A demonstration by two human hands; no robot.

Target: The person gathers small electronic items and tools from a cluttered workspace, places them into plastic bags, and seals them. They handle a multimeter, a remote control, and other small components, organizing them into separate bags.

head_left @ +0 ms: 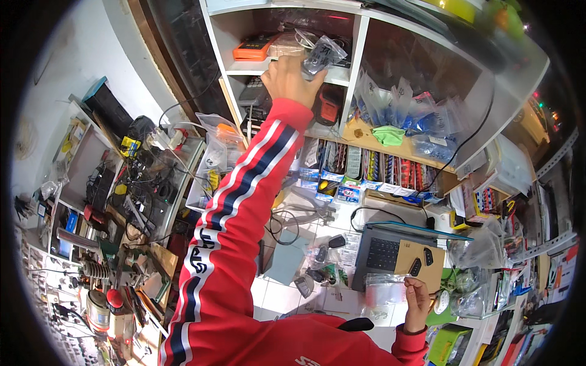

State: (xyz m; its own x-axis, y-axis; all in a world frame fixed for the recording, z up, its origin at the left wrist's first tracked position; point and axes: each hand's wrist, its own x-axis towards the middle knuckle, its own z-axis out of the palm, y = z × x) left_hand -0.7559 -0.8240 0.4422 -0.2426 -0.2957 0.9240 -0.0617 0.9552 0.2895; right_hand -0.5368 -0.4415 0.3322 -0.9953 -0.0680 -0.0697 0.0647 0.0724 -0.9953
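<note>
My left hand [292,80] reaches up to the white shelf unit, its fingers closed on a small clear plastic bag [323,55] with dark contents and handwriting on it. Left of that hand, an orange device [253,47] and a bubble-wrapped piece [287,44] lie on the same shelf. Low at the right, my right hand [417,302] pinches the edge of a flat clear bag [384,291] with a reddish print. Beside this bag, two black key fobs [421,262] rest on a brown cardboard sheet [403,256], which lies over an open laptop [378,253].
One shelf lower is a red-and-black device [329,105]. Boxes of packets [351,161] stand in a row under a wooden board with plastic bags and a green cloth [389,135]. More fobs [317,274] lie left of the laptop. A cluttered workbench [122,244] fills the left side.
</note>
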